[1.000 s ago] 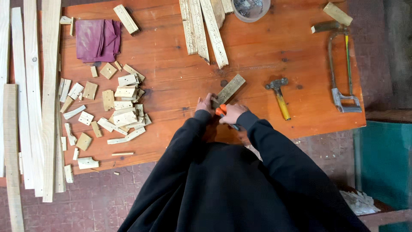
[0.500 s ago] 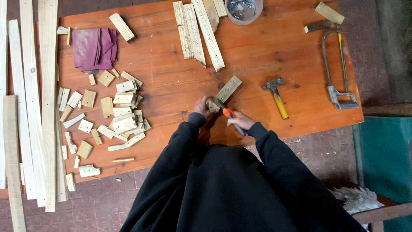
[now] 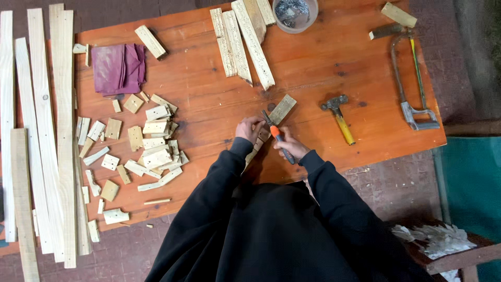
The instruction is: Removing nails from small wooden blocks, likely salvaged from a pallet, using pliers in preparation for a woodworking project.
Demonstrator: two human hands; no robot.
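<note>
Item: wood strip (image 3: 275, 116), pinned by left hand (image 3: 249, 128). Right hand (image 3: 292, 148) now grips orange-handled pliers (image 3: 276, 137) (jaws newly raised onto strip); pulling underway.

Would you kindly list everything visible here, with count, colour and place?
Table: one, orange-brown, centre.
Wood strip: one, pale, under the hands.
Pliers: one, orange-handled, in right hand.
Hammer: one, yellow handle, right of strip.
Hacksaw: one, grey, far right.
Slats: several, pale, top centre.
Tub: one, clear, top edge.
Cloth: one, maroon, upper left.
Offcuts: many, pale, left half.
Long boards: several, pale, left edge.
Left hand: on strip.
Right hand: gripping pliers.
</note>
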